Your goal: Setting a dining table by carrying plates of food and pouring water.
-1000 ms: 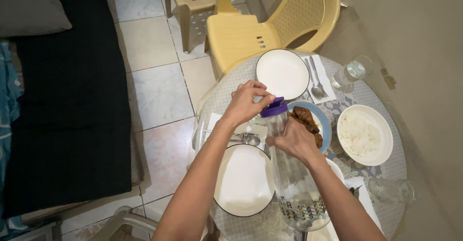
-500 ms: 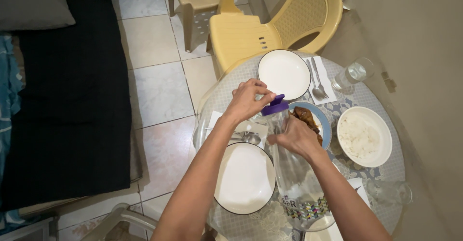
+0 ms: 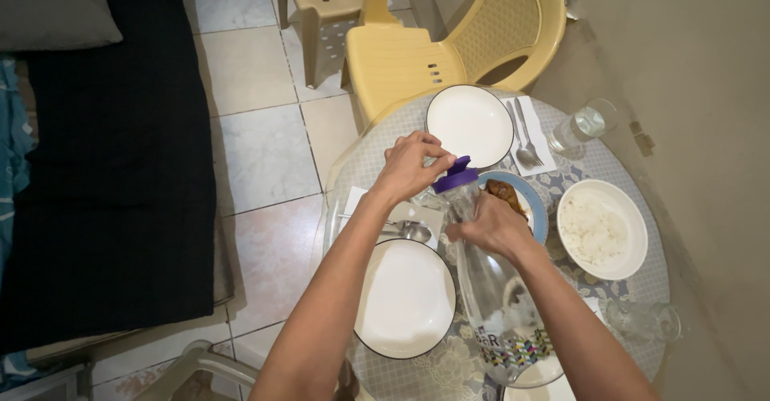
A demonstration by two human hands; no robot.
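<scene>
Your left hand (image 3: 411,164) pinches the purple cap (image 3: 455,175) of the clear bottle (image 3: 489,289) at frame centre; your right hand (image 3: 491,224) grasps its neck, above the white plate (image 3: 405,298).

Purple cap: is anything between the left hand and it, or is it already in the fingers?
Nothing visible stands between them. The left hand is already on the purple cap, its fingers closed over the cap's top. The right hand grips the clear bottle just below the neck, clear of the cap.
</scene>
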